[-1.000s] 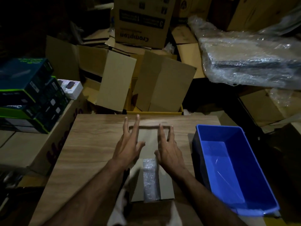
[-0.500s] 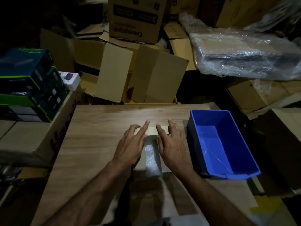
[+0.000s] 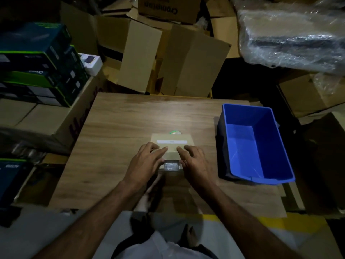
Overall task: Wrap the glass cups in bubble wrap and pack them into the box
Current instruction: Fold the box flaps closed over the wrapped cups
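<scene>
A small cardboard box [image 3: 171, 144] sits on the wooden table [image 3: 115, 128] in front of me, its far flap folded down over the top. A strip of bubble wrap [image 3: 170, 165] shows in the gap at the box's near end, between my hands. My left hand [image 3: 147, 161] and my right hand [image 3: 194, 161] rest on the box, fingertips pressing on the folded flap. No bare glass cup is visible. A small green and white round thing [image 3: 174, 132] peeks out behind the box.
An empty blue plastic bin [image 3: 253, 144] stands at the table's right side. Stacked dark product boxes [image 3: 37, 62] sit at the left. Open cardboard cartons [image 3: 168, 58] crowd behind the table, and a plastic-wrapped bundle [image 3: 291, 34] lies at the upper right.
The far flap has been folded down toward me over the box, covering most of the bubble wrap. Both hands drew closer together on the flap. The camera pulled back and tilted down.
</scene>
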Available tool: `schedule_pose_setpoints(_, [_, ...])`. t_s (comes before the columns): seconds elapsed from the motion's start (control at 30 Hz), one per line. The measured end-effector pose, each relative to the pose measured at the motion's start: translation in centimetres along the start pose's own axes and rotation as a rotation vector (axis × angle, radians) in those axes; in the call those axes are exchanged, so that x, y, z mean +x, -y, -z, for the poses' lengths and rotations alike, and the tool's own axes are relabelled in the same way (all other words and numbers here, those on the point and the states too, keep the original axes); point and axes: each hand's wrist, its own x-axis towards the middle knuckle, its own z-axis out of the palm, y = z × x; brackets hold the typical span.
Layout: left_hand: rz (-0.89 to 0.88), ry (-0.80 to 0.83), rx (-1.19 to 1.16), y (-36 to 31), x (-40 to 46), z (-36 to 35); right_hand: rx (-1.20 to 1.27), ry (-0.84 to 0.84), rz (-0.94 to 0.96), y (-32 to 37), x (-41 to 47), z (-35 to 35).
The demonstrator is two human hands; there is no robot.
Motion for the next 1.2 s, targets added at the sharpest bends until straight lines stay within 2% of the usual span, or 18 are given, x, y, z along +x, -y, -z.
schedule_pose_setpoints(0.3, [0.035, 0.0, 0.016, 1.3, -2.3, -4.0, 0.128, 0.028, -0.048, -1.8, -2.1, -3.5])
schedule_pose_setpoints(0.7, [0.015, -0.062, 0.044, 1.8, -3.2, -5.7, 0.103, -0.033, 0.007, -2.7, -2.3, -3.5])
schedule_pose_setpoints(1.0, [-0.035, 0.003, 0.159, 3.4, -3.9, -7.8, -0.03, 0.032, 0.083, -3.0, -2.4, -4.4])
schedule_pose_setpoints(1.2, [0.023, 0.177, 0.139, 3.4, -1.9, -7.0, -0.035, 0.091, 0.047, -3.4, -1.1, -5.3])
